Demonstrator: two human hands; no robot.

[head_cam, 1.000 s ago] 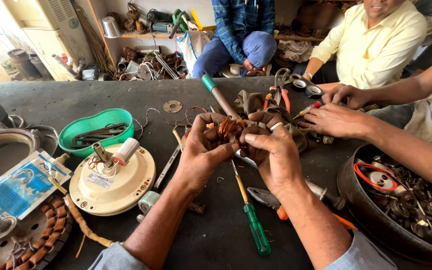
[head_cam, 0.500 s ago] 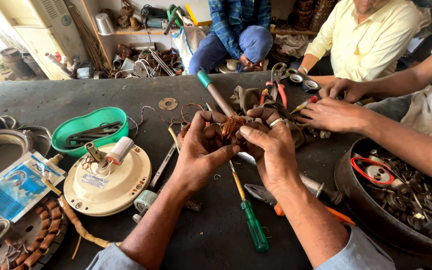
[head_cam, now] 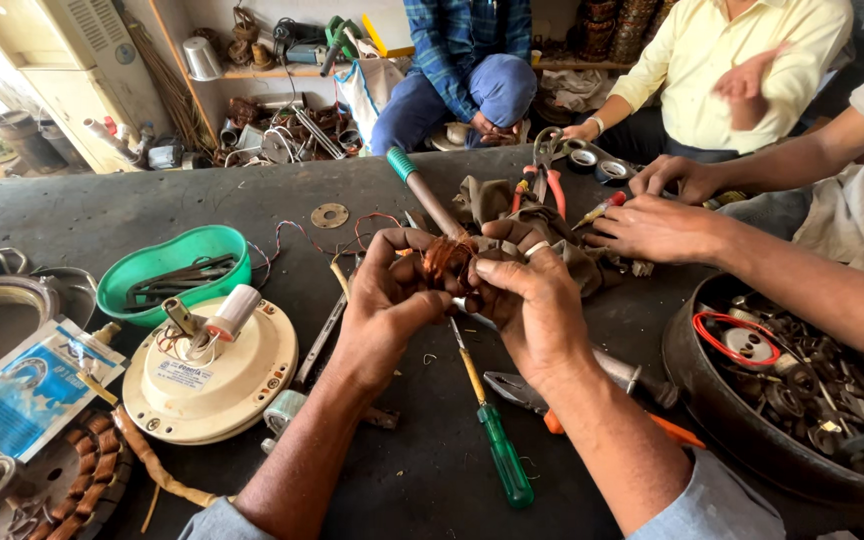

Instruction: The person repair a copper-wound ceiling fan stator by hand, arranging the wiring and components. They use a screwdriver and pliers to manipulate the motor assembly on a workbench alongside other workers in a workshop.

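**Copper coil pinched between two hands**

Both hands meet above the dark desk (head_cam: 92,215). The left hand (head_cam: 384,300) curls its fingers tight around the copper wire coil (head_cam: 447,262), and the right hand (head_cam: 532,300) closes on it from the other side, thumb pressing in. The coil sits squeezed between them, held off the desk. Below lies a green-handled screwdriver (head_cam: 492,435); left, a cream fan motor housing (head_cam: 210,378).

Bright daylight from upper left, soft shadows, perhaps wide-angle edge distortion
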